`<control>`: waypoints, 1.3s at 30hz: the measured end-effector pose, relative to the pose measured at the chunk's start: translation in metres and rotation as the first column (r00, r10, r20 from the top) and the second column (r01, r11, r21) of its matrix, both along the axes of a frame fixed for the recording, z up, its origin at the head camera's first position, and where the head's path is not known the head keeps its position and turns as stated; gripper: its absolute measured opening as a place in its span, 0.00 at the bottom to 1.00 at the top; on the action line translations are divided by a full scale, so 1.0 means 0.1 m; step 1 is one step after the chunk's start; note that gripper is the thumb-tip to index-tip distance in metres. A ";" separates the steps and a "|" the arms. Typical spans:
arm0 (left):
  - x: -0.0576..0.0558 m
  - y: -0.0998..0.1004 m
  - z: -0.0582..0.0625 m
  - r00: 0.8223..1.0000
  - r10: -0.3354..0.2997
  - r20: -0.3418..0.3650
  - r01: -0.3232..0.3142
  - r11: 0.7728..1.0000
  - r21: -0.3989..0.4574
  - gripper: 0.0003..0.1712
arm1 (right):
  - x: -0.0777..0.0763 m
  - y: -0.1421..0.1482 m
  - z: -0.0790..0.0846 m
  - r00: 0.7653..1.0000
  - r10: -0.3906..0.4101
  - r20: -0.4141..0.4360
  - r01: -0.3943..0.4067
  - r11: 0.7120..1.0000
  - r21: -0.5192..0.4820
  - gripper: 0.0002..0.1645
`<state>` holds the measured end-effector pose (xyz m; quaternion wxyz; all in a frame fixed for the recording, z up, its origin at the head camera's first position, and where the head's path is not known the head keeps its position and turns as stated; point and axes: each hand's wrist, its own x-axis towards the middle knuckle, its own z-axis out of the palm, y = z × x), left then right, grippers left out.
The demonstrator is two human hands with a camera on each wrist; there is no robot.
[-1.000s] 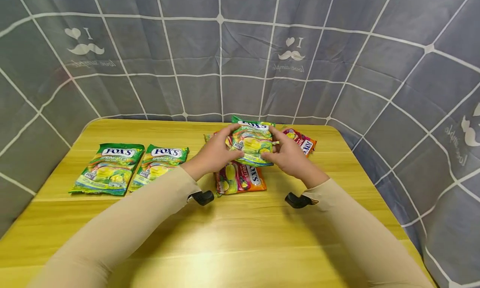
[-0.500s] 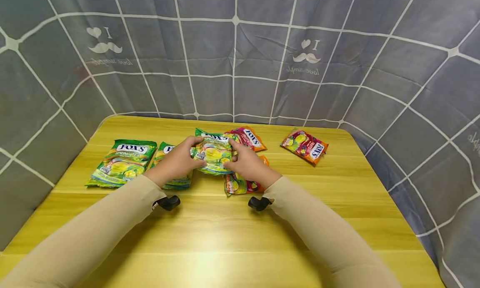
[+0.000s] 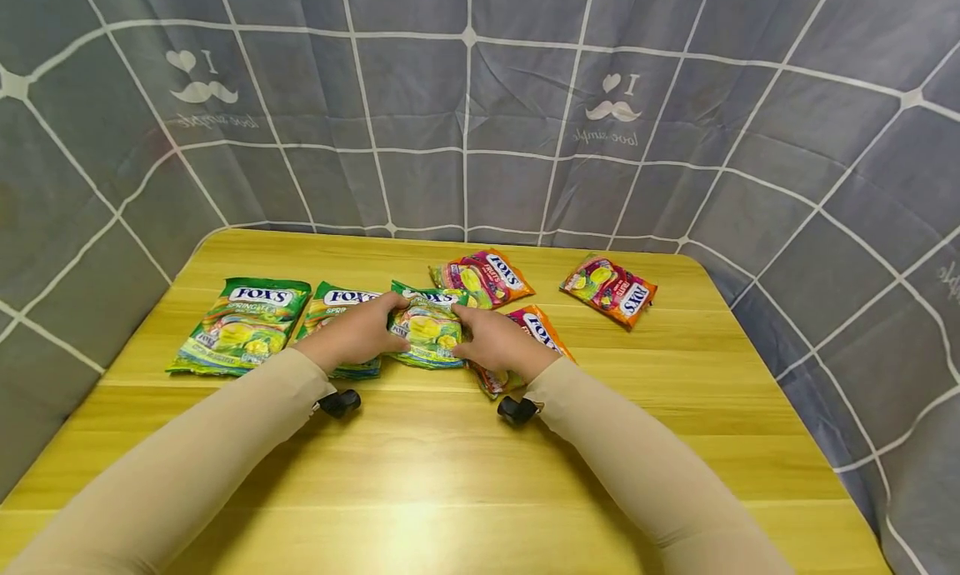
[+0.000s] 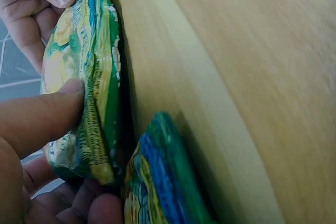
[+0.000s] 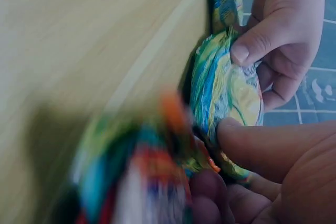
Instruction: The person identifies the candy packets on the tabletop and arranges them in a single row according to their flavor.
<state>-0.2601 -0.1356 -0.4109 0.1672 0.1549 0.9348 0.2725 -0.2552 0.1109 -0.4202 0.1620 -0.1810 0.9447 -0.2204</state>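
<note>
Both my hands hold a green FOX'S candy bag (image 3: 426, 329) by its sides, low at the table, to the right of another green candy bag (image 3: 330, 307). My left hand (image 3: 358, 332) grips its left side, thumb on the front, and partly covers that second green bag. My right hand (image 3: 501, 342) grips the opposite side. Beneath and beside the right hand lies a red-and-orange candy bag (image 3: 543, 329), partly hidden. In the left wrist view, the thumb presses the held bag (image 4: 79, 77). The right wrist view shows the held bag (image 5: 210, 87) near a blurred orange-red bag (image 5: 152, 177).
A third green bag (image 3: 243, 321) lies at the far left. One red-and-orange bag (image 3: 483, 279) lies behind my right hand, and another (image 3: 609, 292) at the back right. The wooden table (image 3: 435, 475) meets a grey checked curtain (image 3: 510, 100) at the back and sides.
My hands have carried the green candy bag left from above the red bags and lowered it beside the other green ones. The red bag by my right hand has turned and shifted right.
</note>
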 end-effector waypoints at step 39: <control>0.04 0.10 0.05 0.993 -0.115 0.007 0.114 0.975 -0.191 0.36 | 0.07 0.07 0.00 0.997 0.005 -0.072 0.004 0.993 0.119 0.40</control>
